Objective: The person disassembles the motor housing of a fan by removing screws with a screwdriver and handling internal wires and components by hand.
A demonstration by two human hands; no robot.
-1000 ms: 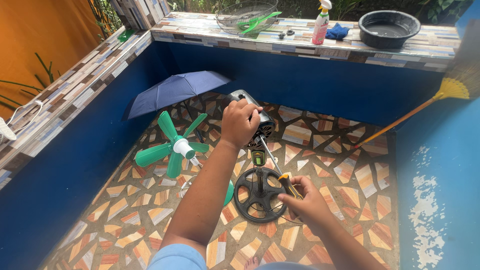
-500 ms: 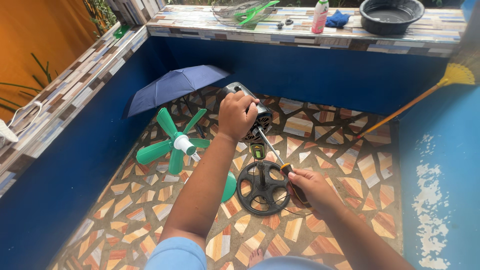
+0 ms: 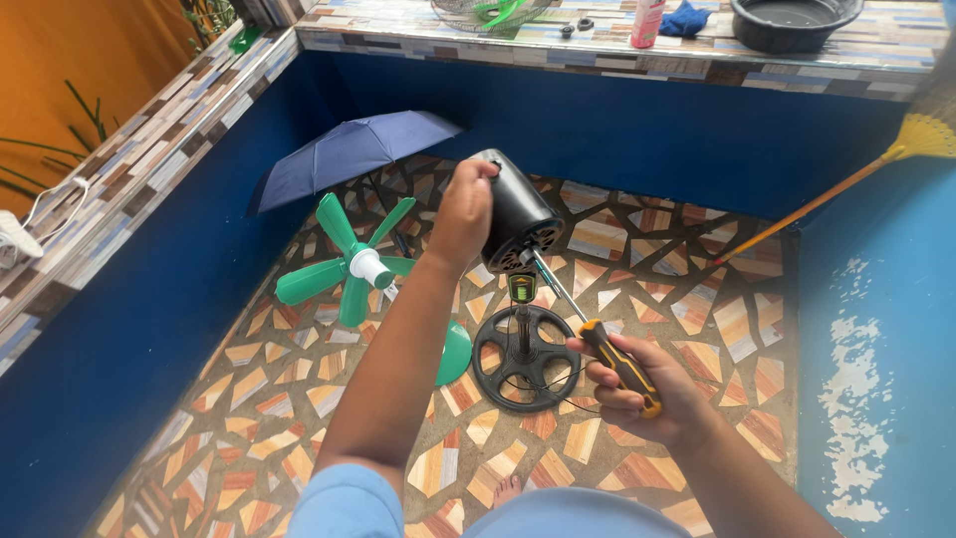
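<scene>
A person crouched on a mosaic tile floor [image 3: 637, 239] works on a stripped-down standing fan. The left hand [image 3: 463, 214] is wrapped around the top of the black motor housing [image 3: 513, 221], fingers curled tight over it, tilting it so the vented back faces the right hand. The right hand [image 3: 637, 394] is closed in a fist on the yellow-and-black handle of a screwdriver [image 3: 588, 329], whose thin shaft runs up and away from the fist until its tip meets the vented back of the housing.

The dismantling looks well along: the green blade [image 3: 349, 264] lies on the floor to the left of the left hand, off the motor, and a wire guard [image 3: 478, 12] sits on the tiled ledge far beyond both hands. A green curved piece [image 3: 456, 351] lies on the floor just below the left forearm. Judging by the screwdriver's position, the fasteners on the back of the housing are what is left.

The housing is a dull black drum with a ring of slots on its rear face, standing on a short stem above a round spoked base [image 3: 526, 359] directly beneath the left hand and just ahead of the right. An open navy umbrella [image 3: 344, 154] lies beyond the blade.
</scene>
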